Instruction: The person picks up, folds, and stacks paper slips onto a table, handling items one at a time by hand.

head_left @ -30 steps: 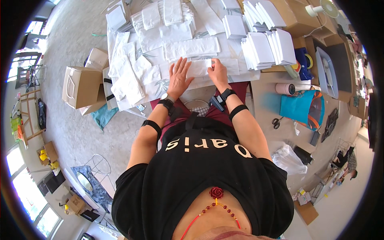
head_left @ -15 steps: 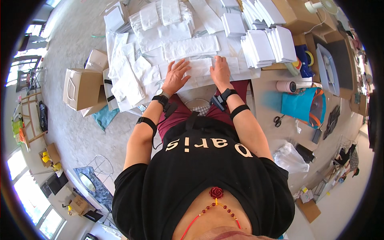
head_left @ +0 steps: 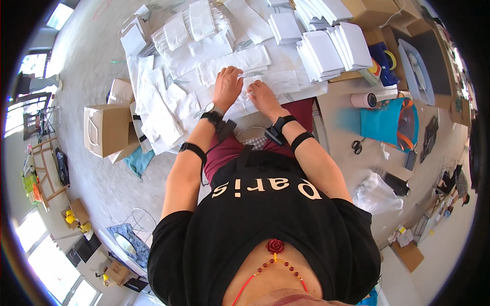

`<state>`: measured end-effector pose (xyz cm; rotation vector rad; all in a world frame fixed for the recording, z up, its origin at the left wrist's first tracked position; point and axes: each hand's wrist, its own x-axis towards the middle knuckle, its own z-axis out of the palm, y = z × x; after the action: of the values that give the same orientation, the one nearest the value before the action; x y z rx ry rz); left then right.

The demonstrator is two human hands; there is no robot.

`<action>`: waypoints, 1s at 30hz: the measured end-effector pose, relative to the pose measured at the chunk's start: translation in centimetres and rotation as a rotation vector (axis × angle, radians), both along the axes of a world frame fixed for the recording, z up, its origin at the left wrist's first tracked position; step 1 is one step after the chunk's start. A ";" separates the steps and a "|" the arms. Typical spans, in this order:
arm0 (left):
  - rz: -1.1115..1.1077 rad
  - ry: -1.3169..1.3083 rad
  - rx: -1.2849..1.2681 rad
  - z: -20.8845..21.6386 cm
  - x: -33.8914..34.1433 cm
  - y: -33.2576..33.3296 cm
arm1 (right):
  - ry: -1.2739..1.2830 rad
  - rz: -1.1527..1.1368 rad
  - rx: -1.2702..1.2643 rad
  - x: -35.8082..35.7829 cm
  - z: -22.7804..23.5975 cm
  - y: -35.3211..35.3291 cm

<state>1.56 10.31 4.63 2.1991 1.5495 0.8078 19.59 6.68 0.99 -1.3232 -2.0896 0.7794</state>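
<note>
A flat white piece (head_left: 280,83), thin like a plastic bag or paper sleeve, lies crosswise at the near edge of the table. My left hand (head_left: 227,87) is at its left end, the fingers bent and closed on the edge. Beside it my right hand (head_left: 262,96) has curled fingers pinching the same end from the right. Just beyond lies a folded white stack (head_left: 245,59) of similar pieces. To the left, more crumpled white pieces (head_left: 162,116) overlap. The exact grip of the fingertips is partly hidden.
Stacks of white folded packets (head_left: 321,52) stand at the table's right side. More white sleeves (head_left: 201,23) lie at the far side. Left of the table are cardboard boxes (head_left: 107,130). To the right lie a blue bag (head_left: 380,124), a pink cylinder (head_left: 362,100) and scissors (head_left: 358,147).
My right hand has moved left along the white piece, close to my left hand. My left hand has shifted slightly right and away from me, its fingers now more bent.
</note>
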 end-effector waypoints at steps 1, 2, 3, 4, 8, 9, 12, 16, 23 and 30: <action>0.016 -0.029 -0.007 -0.4 0.7 1.2 | 0.010 0.015 0.007 0.0 0.1 0.1; 0.031 -0.062 -0.015 -1.0 1.4 2.4 | 0.017 0.030 0.014 0.0 0.1 0.1; 0.022 -0.053 -0.005 -1.2 2.1 3.5 | 0.025 0.040 0.023 0.1 0.0 0.2; 0.007 -0.025 -0.025 -1.4 2.9 4.2 | 0.025 0.038 0.021 0.1 -0.1 0.2; -0.023 0.169 -0.040 -2.4 5.0 6.5 | 0.041 0.032 -0.010 0.1 -0.4 0.3; -0.012 0.223 -0.047 -2.6 5.3 6.8 | 0.047 0.032 -0.026 0.1 -0.3 0.3; 0.008 0.274 -0.020 -3.4 5.6 7.5 | 0.048 0.035 -0.033 0.1 0.1 0.1; 0.034 0.262 -0.031 -3.9 5.9 8.0 | 0.047 0.016 -0.012 0.2 -0.4 0.1; 0.146 0.158 -0.108 -4.9 5.3 9.0 | 0.022 -0.004 0.036 -0.3 -0.6 0.3; 0.048 0.099 -0.158 -2.3 5.9 8.0 | 0.024 -0.003 0.086 0.1 -1.2 0.2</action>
<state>7.44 18.30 2.28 2.1238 1.6576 0.5757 19.70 6.87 -0.25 -1.2650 -2.0783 0.6927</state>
